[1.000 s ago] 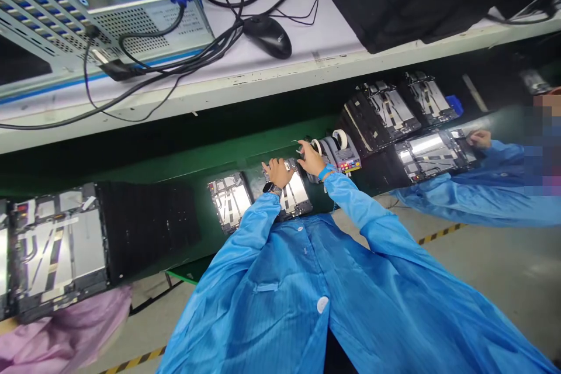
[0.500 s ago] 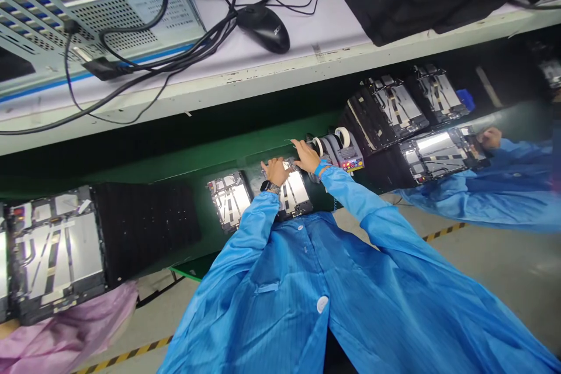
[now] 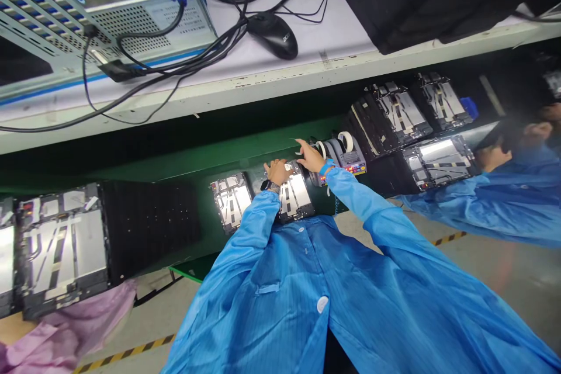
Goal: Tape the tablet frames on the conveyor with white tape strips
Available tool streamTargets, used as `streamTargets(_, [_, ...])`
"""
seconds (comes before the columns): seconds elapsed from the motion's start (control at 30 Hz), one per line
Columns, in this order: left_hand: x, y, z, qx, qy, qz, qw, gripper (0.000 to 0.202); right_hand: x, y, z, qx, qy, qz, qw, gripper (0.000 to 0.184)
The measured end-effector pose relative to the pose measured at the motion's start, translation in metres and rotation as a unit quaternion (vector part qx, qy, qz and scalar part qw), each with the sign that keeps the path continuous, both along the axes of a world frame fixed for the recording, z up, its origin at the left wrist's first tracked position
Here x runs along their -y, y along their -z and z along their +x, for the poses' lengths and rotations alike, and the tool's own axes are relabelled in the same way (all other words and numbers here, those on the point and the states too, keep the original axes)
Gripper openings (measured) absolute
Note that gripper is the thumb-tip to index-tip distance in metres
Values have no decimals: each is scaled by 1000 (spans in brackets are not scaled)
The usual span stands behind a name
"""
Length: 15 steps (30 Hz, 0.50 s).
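Blue sleeves [image 3: 258, 216] reach forward to a green worktop [image 3: 202, 210], where an opened device [image 3: 295, 191] with bare silver plates and dark ribbon strips lies right in front of the wearer. The left hand [image 3: 277, 172], with a watch [image 3: 268, 186] at its wrist, lies across the far edge of this device, its fingers fairly widely spread. The right hand [image 3: 312, 159] hovers by the far right corner, just left of a grey tape dispenser [image 3: 354, 158] carrying a white tape roll [image 3: 349, 140]. Pale slivers show at its fingertips; whether they are tape, and whether the fingers pinch them, is too small to tell.

Compared with 0.5 s ago, both hands have hardly moved, and the device sits in the same place under the left palm. That suggests a brief steady spell in the work at this station. The clearer change is to the right: a dark, blurred shape has come in beside the co-worker's hand [image 3: 494, 158], which is at the end of another opened device [image 3: 440, 162]. Left of the wearer, a similar unit [image 3: 232, 201] lies untouched.
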<state>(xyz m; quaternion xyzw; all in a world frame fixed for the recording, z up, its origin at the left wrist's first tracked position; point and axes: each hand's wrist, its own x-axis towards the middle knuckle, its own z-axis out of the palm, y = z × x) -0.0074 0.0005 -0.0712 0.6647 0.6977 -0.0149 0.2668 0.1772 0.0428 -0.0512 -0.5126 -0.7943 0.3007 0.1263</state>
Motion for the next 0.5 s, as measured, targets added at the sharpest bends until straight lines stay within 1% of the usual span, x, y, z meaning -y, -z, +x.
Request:
streamTargets(0.07, [-3,-1,-2,7,-6,-10,1000,52,-5,-1,3,-36,-7,-75,996,71])
streamTargets(0.13, [-5,-2,-3,16,-8,-17,1000,53,-7,2,3,-45,-43,-142,988,66])
streamTargets(0.2, [-8,-2,-4,22,-10,-24,999,53,-8,5,1,-37,-73,-172,982,66])
streamTargets(0.3, [-10,-2,-5,26,-12,-34,999,54,-9,10,-5,-19,-88,-168,982,70])
streamTargets(0.37, [-11,-2,-5,28,-12,-38,999,54,-9,8,-8,-2,-94,-157,983,71])
streamTargets(0.43, [-11,-1,-6,26,-12,-40,999,55,-9,2,-11,24,-101,-146,984,71])
streamTargets(0.5, [-11,-1,-6,24,-12,-39,999,56,-7,-8,-13,39,-105,-136,984,69])
